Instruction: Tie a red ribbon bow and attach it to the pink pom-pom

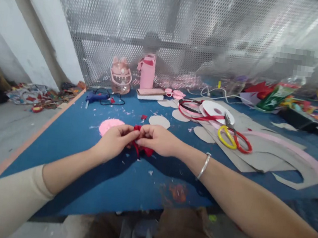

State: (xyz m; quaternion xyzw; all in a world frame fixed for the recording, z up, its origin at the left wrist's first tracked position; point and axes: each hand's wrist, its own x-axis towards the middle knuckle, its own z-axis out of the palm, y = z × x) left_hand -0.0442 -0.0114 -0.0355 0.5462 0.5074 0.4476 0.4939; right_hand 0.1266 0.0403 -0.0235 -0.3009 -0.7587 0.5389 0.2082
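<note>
Both my hands meet over the middle of a blue table (82, 163). My left hand (115, 141) and my right hand (159, 139) are closed, fingertips pinched together on a small piece of red ribbon (140, 147) that hangs below them, just above the tabletop. A silver bangle (204, 165) sits on my right wrist. A pink fuzzy disc (109, 125) lies just behind my left hand. A grey card circle (159, 121) lies behind my right hand.
Scissors with yellow and red handles (234, 138) lie on grey card sheets (259, 155) to the right. Ribbon spools (207, 110), a blue glue gun (97, 97), a pink bottle (147, 72) and a pink fan (120, 75) stand further back. Perforated silver foil (188, 29) closes the rear.
</note>
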